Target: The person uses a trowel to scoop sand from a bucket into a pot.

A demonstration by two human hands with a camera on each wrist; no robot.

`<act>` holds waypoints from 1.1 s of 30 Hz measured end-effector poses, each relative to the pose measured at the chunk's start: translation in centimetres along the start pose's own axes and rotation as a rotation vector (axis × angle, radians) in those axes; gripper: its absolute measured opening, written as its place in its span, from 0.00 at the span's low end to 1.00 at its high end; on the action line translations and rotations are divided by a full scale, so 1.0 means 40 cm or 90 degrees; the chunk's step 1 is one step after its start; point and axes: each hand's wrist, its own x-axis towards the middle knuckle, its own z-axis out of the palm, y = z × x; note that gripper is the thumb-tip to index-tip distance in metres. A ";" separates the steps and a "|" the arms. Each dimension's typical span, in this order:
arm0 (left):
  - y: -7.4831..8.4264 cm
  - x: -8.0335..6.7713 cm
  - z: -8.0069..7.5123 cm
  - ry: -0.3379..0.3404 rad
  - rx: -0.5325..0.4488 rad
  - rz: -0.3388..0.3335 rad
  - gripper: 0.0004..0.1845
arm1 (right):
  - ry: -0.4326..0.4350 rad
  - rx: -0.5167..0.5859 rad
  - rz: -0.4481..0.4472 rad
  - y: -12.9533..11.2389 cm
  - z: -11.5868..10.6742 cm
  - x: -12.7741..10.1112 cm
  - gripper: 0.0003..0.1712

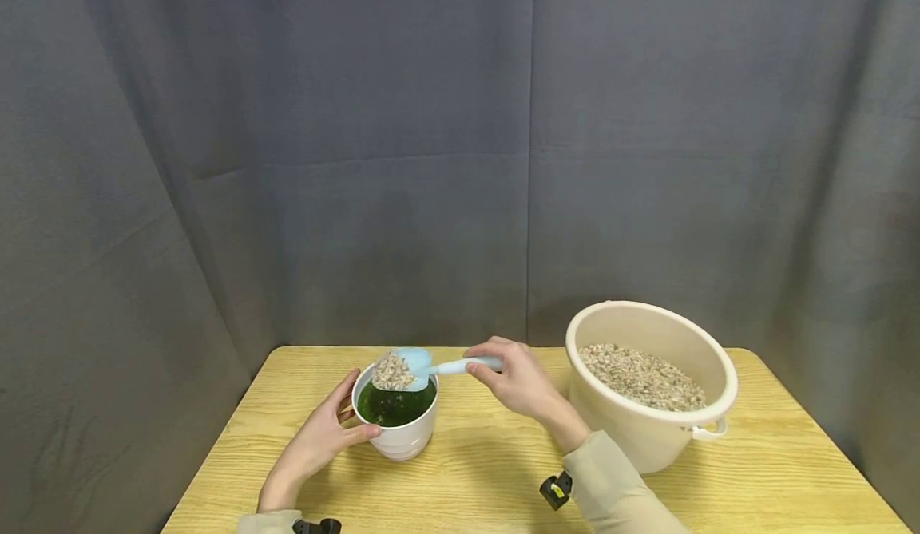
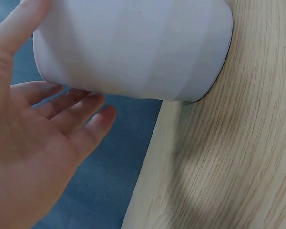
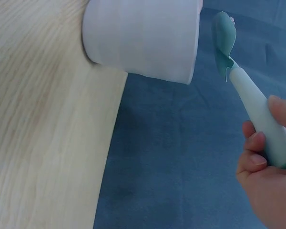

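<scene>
In the lower centre, the white pot (image 1: 406,441) is gripped by the left hand (image 1: 319,440); above it, the blue trowel (image 1: 451,367) with grains (image 1: 391,372) is clasped by the right hand (image 1: 519,376).

A curtained-off filming booth is suggested: the wood-grain worktop (image 1: 467,470) is enclosed by plain grey curtains (image 1: 402,119) from nine through twelve to three o'clock, and wrist-worn cameras (image 1: 556,489) are seen at five and seven.
</scene>
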 end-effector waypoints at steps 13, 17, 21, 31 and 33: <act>0.012 0.009 0.008 0.030 -0.017 0.015 0.54 | -0.015 -0.015 -0.015 0.013 0.053 0.019 0.07; 0.014 0.009 0.007 0.029 -0.014 0.015 0.53 | -0.014 -0.019 -0.018 0.013 0.059 0.019 0.06; 0.010 0.008 0.007 0.039 -0.009 0.006 0.53 | -0.020 -0.027 -0.026 0.014 0.066 0.019 0.06; 0.010 0.000 0.005 0.037 -0.010 0.003 0.52 | -0.041 -0.063 -0.074 0.012 0.090 0.025 0.07; 0.011 0.000 0.003 0.032 -0.011 0.002 0.52 | -0.044 -0.073 -0.085 0.010 0.092 0.026 0.07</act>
